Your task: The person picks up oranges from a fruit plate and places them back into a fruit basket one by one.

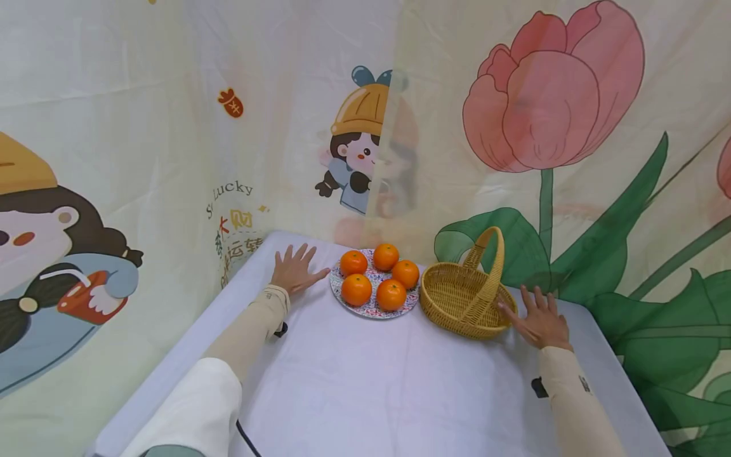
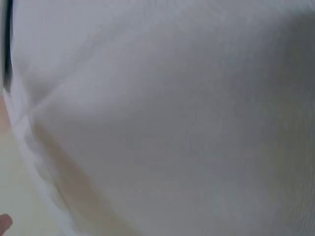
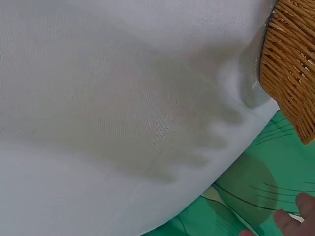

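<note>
In the head view, several oranges (image 1: 356, 290) lie on a round patterned plate (image 1: 378, 313) at the back of the table. Just left of the plate, my left hand (image 1: 296, 271) is spread with straight fingers and holds nothing. A wicker basket (image 1: 457, 304) with an arched handle stands right of the plate, and no contents show in it. Beside the basket's right end is my right hand (image 1: 539, 319), fingers spread; its thumb is close to the rim, and I cannot tell if it touches. The right wrist view shows part of the basket (image 3: 290, 64) and some fingertips (image 3: 288, 221).
A white cloth covers the table (image 1: 365, 381). Printed curtains (image 1: 274, 127) hang behind it and along both sides, close to its edges. A dark cable (image 1: 247, 437) hangs by the left sleeve.
</note>
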Demonstrator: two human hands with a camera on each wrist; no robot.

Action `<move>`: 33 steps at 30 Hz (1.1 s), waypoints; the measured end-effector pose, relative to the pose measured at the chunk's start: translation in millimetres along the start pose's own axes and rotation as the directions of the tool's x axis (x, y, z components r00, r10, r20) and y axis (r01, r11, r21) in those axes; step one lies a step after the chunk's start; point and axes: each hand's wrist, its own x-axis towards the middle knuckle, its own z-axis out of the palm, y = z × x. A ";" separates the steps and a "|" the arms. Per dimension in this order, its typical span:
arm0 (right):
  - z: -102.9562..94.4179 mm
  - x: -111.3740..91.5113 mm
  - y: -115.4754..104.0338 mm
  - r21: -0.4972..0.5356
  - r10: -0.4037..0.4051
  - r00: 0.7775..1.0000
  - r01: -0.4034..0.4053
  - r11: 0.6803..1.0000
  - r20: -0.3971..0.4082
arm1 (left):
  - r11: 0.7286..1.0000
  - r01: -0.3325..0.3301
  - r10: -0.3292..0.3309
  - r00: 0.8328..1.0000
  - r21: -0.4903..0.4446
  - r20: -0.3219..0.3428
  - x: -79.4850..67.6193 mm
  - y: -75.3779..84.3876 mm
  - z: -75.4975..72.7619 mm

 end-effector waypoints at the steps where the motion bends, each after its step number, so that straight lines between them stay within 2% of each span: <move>1: 0.0 0.6 -0.4 0.015 0.012 1.000 -0.012 1.000 -0.001 | 1.000 -0.003 0.003 1.000 -0.031 -0.012 0.9 0.6 0.7; 3: -0.3 2.2 -1.7 0.057 0.037 0.999 -0.037 0.998 0.002 | 0.990 -0.004 -0.001 0.999 -0.143 -0.041 2.6 3.7 1.5; 5: -0.4 4.0 -4.9 0.133 0.067 0.998 -0.067 0.989 0.004 | 0.957 -0.012 -0.006 0.998 -0.290 -0.062 4.4 8.6 2.0; 7: 0.3 5.8 -9.2 0.222 0.086 0.996 -0.087 0.971 0.015 | 0.895 -0.021 -0.007 0.998 -0.446 -0.062 5.3 14.8 2.3; 9: 2.7 7.5 -13.0 0.308 0.083 0.996 -0.088 0.947 0.029 | 0.830 -0.020 -0.003 0.999 -0.558 -0.039 4.8 20.7 4.1; 12: 8.6 9.8 -16.6 0.386 0.060 0.998 -0.070 0.920 0.038 | 0.748 -0.023 0.030 1.000 -0.663 -0.002 2.5 27.0 11.5; 14: 13.7 11.2 -17.4 0.408 0.052 0.998 -0.063 0.911 0.039 | 0.711 -0.042 0.062 0.998 -0.702 0.004 -0.9 30.4 17.6; 16: 18.7 12.7 -17.4 0.419 0.053 0.998 -0.063 0.906 0.036 | 0.686 -0.068 0.098 0.995 -0.724 -0.001 -5.0 33.8 24.1; 23: 32.6 15.3 -15.5 0.468 0.101 0.993 -0.116 0.876 0.057 | 0.646 -0.180 0.217 0.975 -0.742 -0.048 -15.5 46.8 37.0; 28: 38.2 17.2 -13.5 0.495 0.151 0.985 -0.175 0.851 0.088 | 0.647 -0.274 0.294 0.951 -0.711 -0.098 -11.5 50.1 44.9; 31: 39.2 19.2 -13.9 0.517 0.172 0.981 -0.192 0.834 0.087 | 0.641 -0.285 0.304 0.947 -0.713 -0.105 -9.6 51.2 46.7; 33: 38.6 20.6 -15.0 0.524 0.178 0.981 -0.194 0.829 0.081 | 0.638 -0.269 0.301 0.950 -0.721 -0.088 -9.6 52.0 46.4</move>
